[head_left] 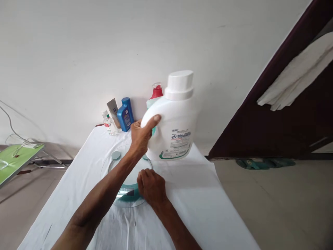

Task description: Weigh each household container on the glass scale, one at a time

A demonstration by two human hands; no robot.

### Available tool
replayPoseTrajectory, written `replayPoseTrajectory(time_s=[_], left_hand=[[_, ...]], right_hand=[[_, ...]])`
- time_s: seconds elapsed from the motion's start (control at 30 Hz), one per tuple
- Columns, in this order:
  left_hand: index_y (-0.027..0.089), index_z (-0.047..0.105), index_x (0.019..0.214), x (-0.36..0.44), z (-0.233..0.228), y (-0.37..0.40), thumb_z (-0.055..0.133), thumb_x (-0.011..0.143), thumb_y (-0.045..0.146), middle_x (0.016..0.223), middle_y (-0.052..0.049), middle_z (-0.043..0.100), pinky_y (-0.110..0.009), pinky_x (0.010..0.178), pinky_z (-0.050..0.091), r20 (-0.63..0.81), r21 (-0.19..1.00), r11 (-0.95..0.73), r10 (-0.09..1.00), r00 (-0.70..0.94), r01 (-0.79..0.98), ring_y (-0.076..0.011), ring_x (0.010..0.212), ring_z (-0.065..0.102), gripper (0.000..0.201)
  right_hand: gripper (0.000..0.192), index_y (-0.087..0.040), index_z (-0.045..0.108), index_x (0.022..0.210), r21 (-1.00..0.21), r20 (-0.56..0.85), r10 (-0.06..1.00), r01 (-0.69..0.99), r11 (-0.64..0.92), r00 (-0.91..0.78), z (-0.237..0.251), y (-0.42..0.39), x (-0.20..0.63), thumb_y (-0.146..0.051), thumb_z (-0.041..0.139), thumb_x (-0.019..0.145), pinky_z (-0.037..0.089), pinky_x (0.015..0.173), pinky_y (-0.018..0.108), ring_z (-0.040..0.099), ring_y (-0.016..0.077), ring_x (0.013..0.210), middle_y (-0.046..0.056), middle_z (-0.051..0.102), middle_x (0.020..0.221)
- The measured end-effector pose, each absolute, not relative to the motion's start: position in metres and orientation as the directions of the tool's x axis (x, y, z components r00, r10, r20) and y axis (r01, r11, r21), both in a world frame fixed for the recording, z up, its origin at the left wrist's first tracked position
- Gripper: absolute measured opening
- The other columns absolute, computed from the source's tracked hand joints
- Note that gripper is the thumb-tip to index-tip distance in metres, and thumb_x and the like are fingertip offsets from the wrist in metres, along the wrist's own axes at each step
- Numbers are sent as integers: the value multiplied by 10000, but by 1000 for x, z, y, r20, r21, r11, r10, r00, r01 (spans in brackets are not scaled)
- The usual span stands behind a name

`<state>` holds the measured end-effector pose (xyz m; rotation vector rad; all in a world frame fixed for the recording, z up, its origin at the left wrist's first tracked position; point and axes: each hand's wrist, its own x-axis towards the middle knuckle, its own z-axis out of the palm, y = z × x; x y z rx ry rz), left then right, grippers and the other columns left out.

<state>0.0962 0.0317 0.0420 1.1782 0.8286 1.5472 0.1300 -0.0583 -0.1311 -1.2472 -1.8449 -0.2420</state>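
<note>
A big white laundry detergent bottle (pixel 179 118) is up in the air, slightly tilted, its white cap on. My left hand (pixel 143 135) grips it by the side with the handle, thumb on the near face. Below it, my right hand (pixel 152 185) is curled into a loose fist, and nothing shows in its fingers. This fist is over the right part of a round glass scale (pixel 130 199) with a green band and a small display. My left forearm hides part of the scale. Whether the fist touches the glass, I cannot tell.
Along the wall stand a small clear bottle (pixel 110 125), a grey tube (pixel 113 111), a blue bottle (pixel 125 114) and a red-topped bottle (pixel 156 91), partly hidden. A white cloth (pixel 197 201) covers the table. A green table (pixel 18 161) is left; slippers (pixel 265 163) lie right.
</note>
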Motion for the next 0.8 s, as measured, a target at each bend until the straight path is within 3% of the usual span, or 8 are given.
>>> replayPoseTrajectory(time_s=[0.13, 0.33, 0.67, 0.8], left_hand=[[190, 496, 569, 121, 28, 43, 903, 610, 625, 514, 49, 410, -251, 471, 289, 206, 940, -177, 976, 73, -291, -64, 492, 364, 597], [175, 606, 597, 140, 5, 56, 929, 588, 575, 542, 16, 522, -261, 512, 379, 127, 945, -80, 983, 130, -318, -101, 534, 490, 515], [175, 561, 551, 142, -23, 77, 911, 609, 577, 530, 26, 482, -239, 486, 352, 138, 944, -118, 989, 46, -308, -78, 514, 430, 536], [171, 566, 558, 135, -25, 80, 903, 593, 608, 532, 28, 482, -241, 494, 340, 141, 950, -127, 990, 31, -287, -79, 517, 430, 554]], right_hand=[[178, -207, 546, 657, -186, 764, 550, 701, 688, -337, -122, -77, 116, -140, 531, 821, 220, 551, 334, 486, 173, 569, 25, 554, 624], [163, -230, 495, 591, -162, 850, 404, 561, 812, -339, -118, -103, 88, -156, 516, 734, 183, 529, 368, 386, 183, 528, 20, 458, 574], [224, -230, 484, 602, -221, 824, 459, 558, 800, -332, -135, -107, 73, -118, 507, 795, 196, 519, 369, 392, 180, 537, 17, 450, 578], [250, -236, 460, 580, -227, 869, 421, 547, 806, -259, -121, -100, 84, -127, 482, 805, 188, 524, 369, 363, 179, 528, 15, 428, 558]])
